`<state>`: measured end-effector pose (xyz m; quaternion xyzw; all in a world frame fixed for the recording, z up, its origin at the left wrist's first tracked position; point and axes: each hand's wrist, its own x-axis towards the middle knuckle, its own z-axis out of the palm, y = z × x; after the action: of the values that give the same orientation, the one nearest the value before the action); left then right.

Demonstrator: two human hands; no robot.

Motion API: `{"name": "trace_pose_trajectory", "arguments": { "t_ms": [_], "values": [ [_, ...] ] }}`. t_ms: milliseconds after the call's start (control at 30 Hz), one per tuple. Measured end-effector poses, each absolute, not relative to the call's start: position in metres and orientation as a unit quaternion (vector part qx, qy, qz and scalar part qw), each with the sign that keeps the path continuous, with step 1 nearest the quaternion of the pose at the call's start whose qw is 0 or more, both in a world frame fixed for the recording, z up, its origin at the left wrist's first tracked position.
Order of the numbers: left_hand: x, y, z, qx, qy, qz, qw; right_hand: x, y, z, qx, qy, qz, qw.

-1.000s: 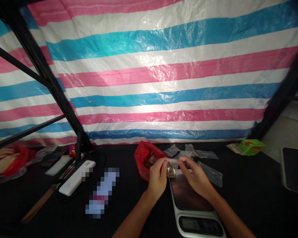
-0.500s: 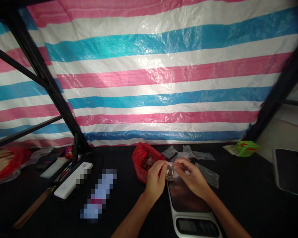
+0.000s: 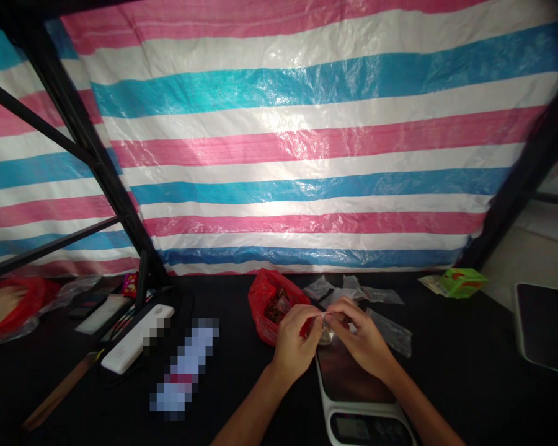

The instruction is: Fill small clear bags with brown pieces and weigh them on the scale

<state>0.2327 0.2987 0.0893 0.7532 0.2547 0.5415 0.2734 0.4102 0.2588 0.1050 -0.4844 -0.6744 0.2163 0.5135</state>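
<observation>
Both hands pinch the top of a small clear plastic bag [image 3: 325, 337] with brownish contents. My left hand [image 3: 296, 337] has thumb and fingers closed on its left side; my right hand [image 3: 356, 329] grips the right side. The bag hangs over the far end of a kitchen scale [image 3: 353, 371], whose display faces me. Just behind my left hand stands an open red plastic bag [image 3: 260, 310] holding small brown pieces [image 3: 274, 308]. Several flat clear bags [image 3: 390, 331] lie behind and right of my right hand. The fingertips hide the small bag's top edge.
At left lie a white power strip [image 3: 137, 337], a brown strip-like object [image 3: 62, 390] and a blurred-out item [image 3: 186, 365]. Another person's hand [image 3: 0, 303] is by a red bag at far left. A green box [image 3: 462, 283] and a dark tablet-like object [image 3: 546, 325] lie right.
My hands have drawn closer together, with the left moving slightly right. Less of the small bag shows between the fingertips. The view has shifted slightly.
</observation>
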Motion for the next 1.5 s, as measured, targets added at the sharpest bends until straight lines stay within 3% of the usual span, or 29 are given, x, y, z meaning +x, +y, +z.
{"name": "trace_pose_trajectory", "arguments": {
  "t_ms": [500,733,900,1000,1100,1233,1500],
  "values": [
    [0.231,0.295,0.092,0.781,0.221,0.529,0.248,0.412,0.257,0.108,-0.471,-0.689,0.225,0.502],
    [0.231,0.294,0.092,0.749,0.24,0.553,0.274,0.405,0.256,0.107,-0.479,-0.661,0.301,0.492],
    [0.226,0.296,0.095,0.773,0.255,0.486,0.318,0.415,0.261,0.097,-0.496,-0.579,0.34,0.551],
    [0.224,0.299,0.095,0.794,0.297,0.449,0.281,0.429,0.27,0.098,-0.518,-0.513,0.275,0.627],
    [0.224,0.303,0.094,0.827,0.33,0.398,0.222,0.442,0.294,0.11,-0.546,-0.506,0.17,0.646],
    [0.225,0.308,0.092,0.833,0.384,0.366,0.16,0.444,0.353,0.126,-0.532,-0.561,0.145,0.617],
    [0.22,0.316,0.087,0.841,0.409,0.338,0.104,0.449,0.409,0.096,-0.514,-0.71,0.213,0.431]
  ]
}}
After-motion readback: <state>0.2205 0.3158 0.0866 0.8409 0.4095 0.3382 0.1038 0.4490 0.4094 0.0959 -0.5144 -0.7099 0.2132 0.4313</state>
